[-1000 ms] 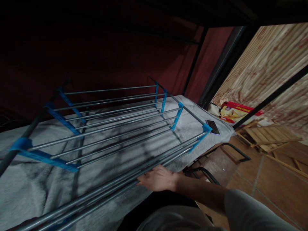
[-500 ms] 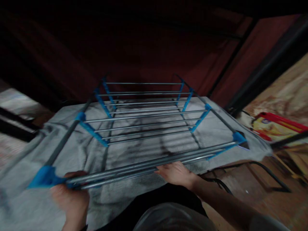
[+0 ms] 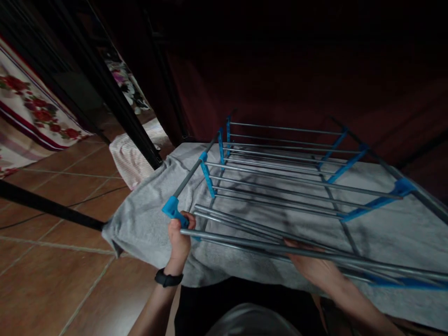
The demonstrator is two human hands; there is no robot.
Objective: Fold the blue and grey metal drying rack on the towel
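Note:
A rack of grey metal rods (image 3: 273,169) with blue plastic brackets (image 3: 207,176) stands in front of me. My left hand (image 3: 180,235) is closed around the blue corner bracket (image 3: 174,208) at the near left. The left end of the thick front rod (image 3: 245,241) lies beside that hand. My right hand (image 3: 310,263) reaches under the front rods, its fingers wrapped around them and partly hidden. Several thinner rods (image 3: 227,219) slant through its grasp, their left ends loose and apart from the bracket. Their right ends lie near another blue bracket (image 3: 409,283).
A grey cloth (image 3: 140,224) covers the surface under the rack. Dark posts (image 3: 129,107) and a dark red panel (image 3: 280,84) stand behind and left. Flowered fabric (image 3: 38,112) hangs at the far left above the tiled floor (image 3: 52,270). A striped cloth (image 3: 131,158) lies on it.
My view has turned left, so the rack appears farther right. The thinner rods' left ends now show spread apart, away from the corner bracket. Both hands stay at the rack's front.

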